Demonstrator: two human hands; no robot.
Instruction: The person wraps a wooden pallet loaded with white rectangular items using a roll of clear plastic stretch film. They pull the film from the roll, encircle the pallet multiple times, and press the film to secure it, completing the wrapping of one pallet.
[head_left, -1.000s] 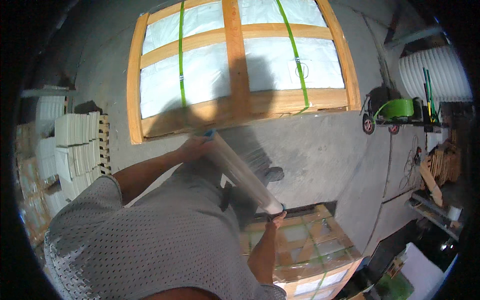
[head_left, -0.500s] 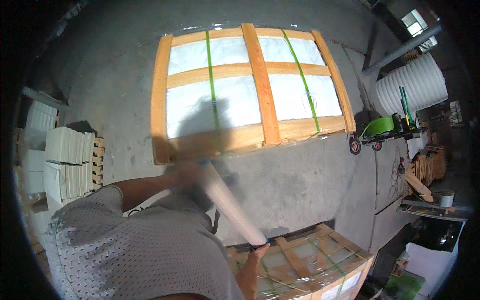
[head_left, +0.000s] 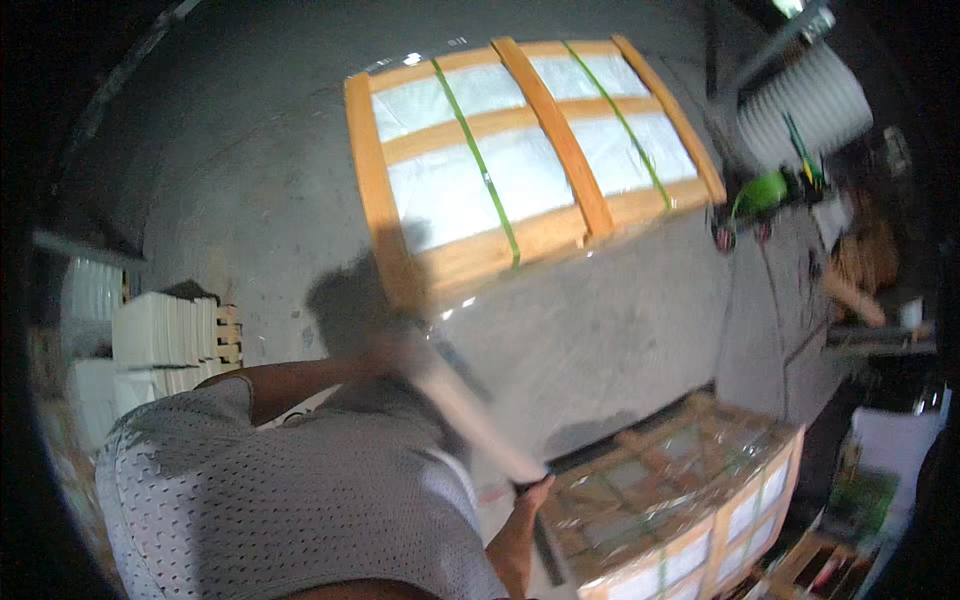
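A long, pale roll of stretch film slants across the front of my body, held at both ends. My left hand, dark and blurred, grips its upper end near the close left corner of a wooden crate. At the lower end, my right hand is closed round the dark end of the roll. Clear film glints along the crate's edges. Its timber frame surrounds white-wrapped contents, crossed by two green straps. My shadow falls over its near left corner.
A second film-wrapped crate stands close on my right. Pale stacked slabs are at the left, by wooden pallets. At the far right are a large white ribbed roll and a wheeled cart with green strapping. Concrete floor lies between the crates.
My view has turned, so the far crate now sits tilted and farther right, and the near crate shows more of its side. The roll stays in both hands, its lower end slightly farther right.
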